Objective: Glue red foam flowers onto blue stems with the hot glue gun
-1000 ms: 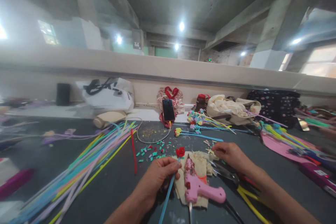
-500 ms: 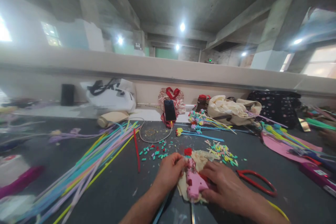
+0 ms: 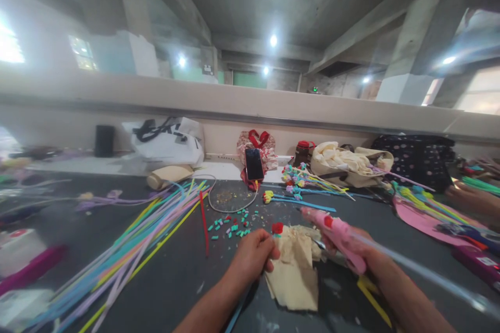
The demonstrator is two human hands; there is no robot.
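Note:
My right hand (image 3: 361, 250) is wrapped round a pink glue gun (image 3: 338, 231), whose nozzle points up and left; a long clear glue stick trails from its back end. My left hand (image 3: 255, 255) is closed in a pinch at the left edge of a beige cloth pad (image 3: 295, 273). Just beyond its fingertips a small red piece (image 3: 277, 228) with a bit of teal under it shows at the pad's top edge. A blue stem (image 3: 236, 317) runs below my left wrist.
Coloured stems (image 3: 144, 250) spread at the left beside a red strip (image 3: 203, 223). Small teal pieces (image 3: 234, 228) lie ahead. A phone (image 3: 254, 165) leans on a patterned bag, its cable looping across the table. Another person's hand (image 3: 472, 195) shows at far right.
My right hand has lifted the glue gun off the pad and swung it up to the right, uncovering the cloth. My left hand has hardly moved.

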